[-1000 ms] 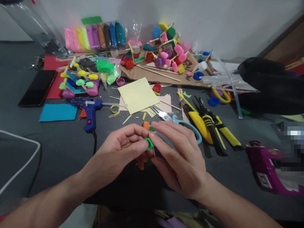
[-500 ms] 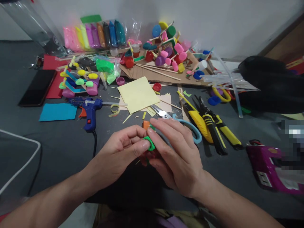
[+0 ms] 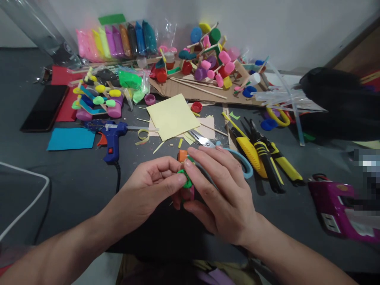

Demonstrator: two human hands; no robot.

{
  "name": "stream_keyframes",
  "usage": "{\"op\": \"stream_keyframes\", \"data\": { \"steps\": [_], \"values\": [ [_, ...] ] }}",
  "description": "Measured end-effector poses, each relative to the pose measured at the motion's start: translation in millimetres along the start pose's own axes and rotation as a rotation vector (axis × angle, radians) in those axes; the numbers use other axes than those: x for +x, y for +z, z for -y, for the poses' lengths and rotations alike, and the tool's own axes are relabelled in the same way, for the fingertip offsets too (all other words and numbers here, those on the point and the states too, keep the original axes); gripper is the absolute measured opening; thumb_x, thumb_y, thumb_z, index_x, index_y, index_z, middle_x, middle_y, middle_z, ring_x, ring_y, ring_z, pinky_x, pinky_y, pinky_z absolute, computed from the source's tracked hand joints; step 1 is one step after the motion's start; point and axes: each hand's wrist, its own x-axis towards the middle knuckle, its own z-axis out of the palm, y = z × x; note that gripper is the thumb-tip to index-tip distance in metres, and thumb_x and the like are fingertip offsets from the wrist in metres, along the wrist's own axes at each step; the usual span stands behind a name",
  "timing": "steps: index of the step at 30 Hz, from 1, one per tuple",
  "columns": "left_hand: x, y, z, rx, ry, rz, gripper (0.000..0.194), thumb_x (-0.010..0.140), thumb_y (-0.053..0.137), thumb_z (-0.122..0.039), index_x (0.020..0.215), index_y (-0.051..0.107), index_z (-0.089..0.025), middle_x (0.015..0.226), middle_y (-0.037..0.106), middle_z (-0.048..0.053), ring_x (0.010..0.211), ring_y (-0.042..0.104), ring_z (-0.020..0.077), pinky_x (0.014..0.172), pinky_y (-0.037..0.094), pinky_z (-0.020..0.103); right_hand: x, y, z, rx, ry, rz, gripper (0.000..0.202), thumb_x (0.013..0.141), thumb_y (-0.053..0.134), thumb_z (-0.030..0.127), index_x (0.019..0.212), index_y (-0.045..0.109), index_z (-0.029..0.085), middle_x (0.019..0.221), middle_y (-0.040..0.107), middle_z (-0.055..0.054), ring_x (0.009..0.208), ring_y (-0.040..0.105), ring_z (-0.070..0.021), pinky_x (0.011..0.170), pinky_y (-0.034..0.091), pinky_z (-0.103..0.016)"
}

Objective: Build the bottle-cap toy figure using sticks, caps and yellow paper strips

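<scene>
Both hands meet over a small craft model with an orange bottle cap (image 3: 182, 156) at its far end; much of it is hidden by fingers. My left hand (image 3: 154, 182) is closed, its thumb and forefinger pinching a bright green lump of modelling clay (image 3: 188, 182) on the near side. My right hand (image 3: 225, 194) curves around the model from the right, its fingertips against the green clay and its thumb below. A bit of pink shows between the hands. Just beyond the right fingers lie blue-handled scissors (image 3: 245, 164), partly covered.
A blue glue gun (image 3: 112, 138) lies left, with a phone (image 3: 44, 109) behind. Yellow paper (image 3: 173, 116) sits ahead. Pliers (image 3: 270, 170) and a yellow cutter (image 3: 251, 156) lie right. Bagged clay (image 3: 118, 41) and finished-looking cap models (image 3: 208, 63) line the wall.
The fingers have shifted slightly on the model and the green clay has turned a little. More pink shows below it. The view has moved slightly.
</scene>
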Motion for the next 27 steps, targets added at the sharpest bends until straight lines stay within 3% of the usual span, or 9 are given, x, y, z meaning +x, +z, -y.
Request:
{"op": "stream_keyframes", "data": {
  "steps": [11,19,27],
  "values": [
    [0.7,3.2,-3.0,0.054,0.001,-0.075,0.012,0.087,0.070,-0.026,0.080,0.066,-0.017,0.065,0.067,-0.002,0.058,0.060,0.0099,0.058,0.051,0.019,0.5,-0.7,1.0,-0.048,-0.012,-0.021,0.047,0.100,0.053,0.040,0.136,0.060,0.009,0.140,0.062,-0.019,0.136,0.051,-0.0332,0.119,0.036,-0.055],
    [-0.3,2.3,-2.3,-0.024,0.008,-0.032,0.003,0.089,0.067,-0.020,0.088,0.066,-0.017,0.065,0.070,-0.003,0.056,0.063,0.0085,0.057,0.052,0.018,1.7,-2.4,-4.6,0.045,0.022,-0.011,0.047,0.102,0.050,0.040,0.134,0.058,0.007,0.138,0.059,-0.023,0.134,0.051,-0.0351,0.112,0.043,-0.057],
    [2.1,2.1,-1.5,-0.058,-0.011,0.016,0.011,0.089,0.071,-0.026,0.091,0.066,-0.017,0.072,0.073,0.000,0.060,0.066,0.0104,0.061,0.054,0.020,2.2,-1.4,-5.0,0.079,0.031,-0.006,0.046,0.102,0.049,0.036,0.135,0.058,0.005,0.138,0.058,-0.023,0.133,0.051,-0.0348,0.113,0.042,-0.054]
  ]
}}
